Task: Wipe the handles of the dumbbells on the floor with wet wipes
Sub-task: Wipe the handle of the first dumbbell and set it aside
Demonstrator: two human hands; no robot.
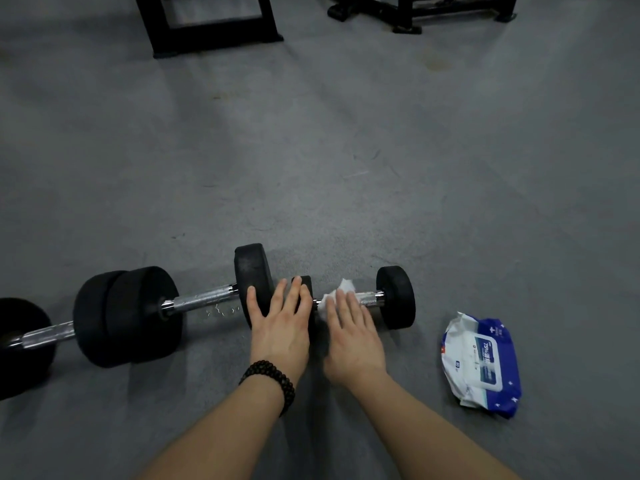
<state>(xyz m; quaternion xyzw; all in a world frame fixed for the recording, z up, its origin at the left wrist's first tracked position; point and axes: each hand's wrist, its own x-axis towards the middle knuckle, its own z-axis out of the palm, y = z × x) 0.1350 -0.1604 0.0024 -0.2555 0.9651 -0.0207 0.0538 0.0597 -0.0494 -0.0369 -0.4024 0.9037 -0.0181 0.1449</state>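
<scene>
The small dumbbell (360,299) lay left–right on the floor (346,168); the right hand (349,337), nearer its handle, pressed a wet wipe (341,291) with flat fingers, while the left hand (280,327) rested flat-fingered on the weight (306,289).

Black dumbbells (394,297) (white wipe (341,289))

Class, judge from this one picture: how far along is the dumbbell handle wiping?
Done: nothing shows for certain. In hand: the right hand presses a white wipe on the small dumbbell's handle, the left hand steadying its weight. Left: the two larger dumbbells' handles lie untouched; the wipe pack sits nearby.
</scene>
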